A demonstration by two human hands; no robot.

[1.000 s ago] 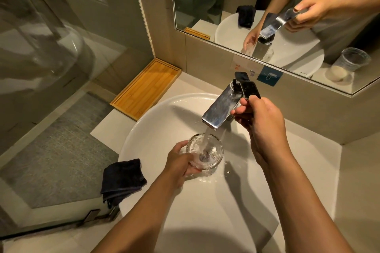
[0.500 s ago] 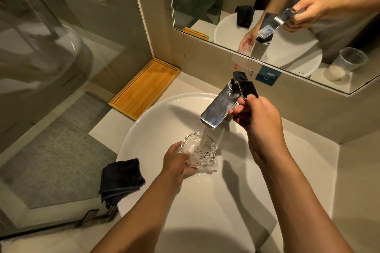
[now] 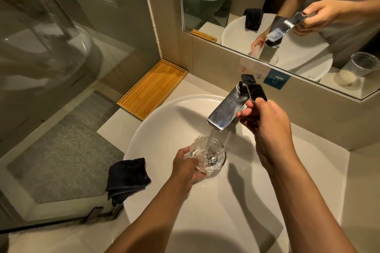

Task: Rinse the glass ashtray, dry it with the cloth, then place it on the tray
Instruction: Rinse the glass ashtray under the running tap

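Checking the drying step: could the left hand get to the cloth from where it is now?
Probably yes, once free. The cloth hangs over the sink rim just beside the left hand, nothing between them. But that hand now holds the ashtray under the running water.

A white basin (image 3: 160, 129) sits on the pale surface (image 3: 320, 150), chrome faucet (image 3: 228, 111) at its 12 o'clock running water. Mirror (image 3: 236, 6) behind; grey floor mat (image 3: 67, 150) at 9 o'clock.
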